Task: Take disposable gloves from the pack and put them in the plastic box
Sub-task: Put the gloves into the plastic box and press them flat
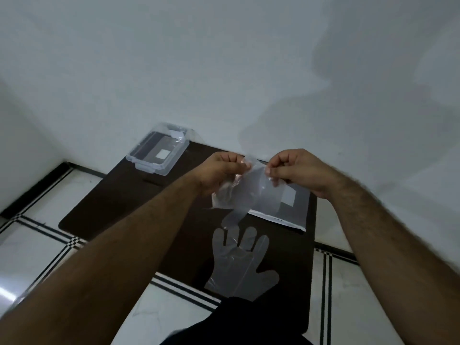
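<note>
While pinched, glove (249,188) edge between hands (254,170).

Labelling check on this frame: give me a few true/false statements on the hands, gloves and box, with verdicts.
1. Both hands pinch the same clear glove: left hand, right hand, held glove. True.
2. A glove lies flat on the dark mat, fingers pointing away from the person. True.
3. The plastic box is closed with its lid snapped on. False: it stands open, the lid tilted up at its far side.
4. The plastic box sits to the right of the hands. False: it is at the far left corner of the mat.
5. The white pack lies on the mat beneath the held glove. True.
6. The flat glove is already in the box. False: it lies on the mat near the person.
</note>
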Available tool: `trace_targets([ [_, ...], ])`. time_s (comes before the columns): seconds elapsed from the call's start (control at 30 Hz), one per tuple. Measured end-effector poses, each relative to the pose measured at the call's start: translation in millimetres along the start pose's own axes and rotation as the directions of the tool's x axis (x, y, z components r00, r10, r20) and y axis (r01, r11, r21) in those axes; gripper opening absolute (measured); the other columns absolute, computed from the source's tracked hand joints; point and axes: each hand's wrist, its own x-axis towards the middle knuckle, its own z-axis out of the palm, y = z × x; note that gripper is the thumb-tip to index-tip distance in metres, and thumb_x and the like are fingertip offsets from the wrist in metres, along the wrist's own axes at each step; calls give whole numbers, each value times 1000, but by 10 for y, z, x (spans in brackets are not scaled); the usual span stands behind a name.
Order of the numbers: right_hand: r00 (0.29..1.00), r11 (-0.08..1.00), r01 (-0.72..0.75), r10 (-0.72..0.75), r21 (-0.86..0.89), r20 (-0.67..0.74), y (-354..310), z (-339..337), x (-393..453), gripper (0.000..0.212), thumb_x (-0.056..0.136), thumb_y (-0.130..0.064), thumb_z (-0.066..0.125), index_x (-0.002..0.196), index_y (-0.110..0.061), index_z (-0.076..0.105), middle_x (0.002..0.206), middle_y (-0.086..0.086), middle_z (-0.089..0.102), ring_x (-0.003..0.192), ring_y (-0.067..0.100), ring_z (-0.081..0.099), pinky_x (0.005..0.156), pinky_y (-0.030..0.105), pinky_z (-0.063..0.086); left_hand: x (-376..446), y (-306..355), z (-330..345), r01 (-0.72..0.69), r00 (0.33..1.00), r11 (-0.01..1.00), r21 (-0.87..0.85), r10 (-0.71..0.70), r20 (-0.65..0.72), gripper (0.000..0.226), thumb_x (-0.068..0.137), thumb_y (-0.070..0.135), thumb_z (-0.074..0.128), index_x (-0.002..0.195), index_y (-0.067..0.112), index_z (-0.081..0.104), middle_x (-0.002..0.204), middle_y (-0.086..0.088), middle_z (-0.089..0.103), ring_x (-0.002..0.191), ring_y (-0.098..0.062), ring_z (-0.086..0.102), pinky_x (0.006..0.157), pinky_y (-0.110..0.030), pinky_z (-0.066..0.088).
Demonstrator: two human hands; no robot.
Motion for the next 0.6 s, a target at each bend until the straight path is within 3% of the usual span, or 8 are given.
trace_targets([
  [0.13,994,1000,2,0,-18,111,-13,175,144,19,89,-23,86,103,-10,80,94,8,82,83,20,74,85,37,61,-139,-60,-244,-19,996,995,-101,10,-90,23,100,14,75,112,-5,69,99,-17,68,90,-25,66,85,-36,56],
  [0.23,996,999,10,-7,-31,94,23,297,234,9,90,-12,83,99,-12,82,92,10,81,82,18,70,85,41,58,-261,-99,-484,-11,993,997,-74,2,-116,7,102,14,72,97,9,73,94,-10,70,86,-21,68,81,-33,57],
  [0.3,997,1000,-5,7,-16,82,-82,586,461,9,91,-12,83,99,-13,83,95,12,81,84,20,70,85,41,58,-427,-106,-909,-12,983,998,-59,1,-182,6,100,14,74,97,9,74,93,-9,73,88,-21,70,83,-35,59],
  [0.4,998,1000,0,2,-21,67,-194,735,591,9,90,-13,85,98,-15,84,94,10,83,85,20,72,82,39,60,-539,-91,-1190,-16,976,998,54,27,-215,5,95,15,80,96,11,77,93,-9,75,87,-21,69,88,-39,55],
  [0.5,998,996,37,-33,-78,47,-404,1048,918,9,86,-13,89,94,-16,85,91,8,83,89,25,78,88,43,62,-662,62,-1643,19,971,983,180,25,-240,8,97,11,78,103,6,75,84,-2,73,72,-10,64,66,-23,51],
  [0.6,996,971,83,-72,-223,58,-702,1373,1278,10,83,-18,91,92,-20,86,90,-1,84,95,22,79,92,38,64,-718,199,-2180,22,976,971,236,30,-216,15,94,15,82,107,7,79,97,-8,77,91,-23,67,80,-34,53],
])
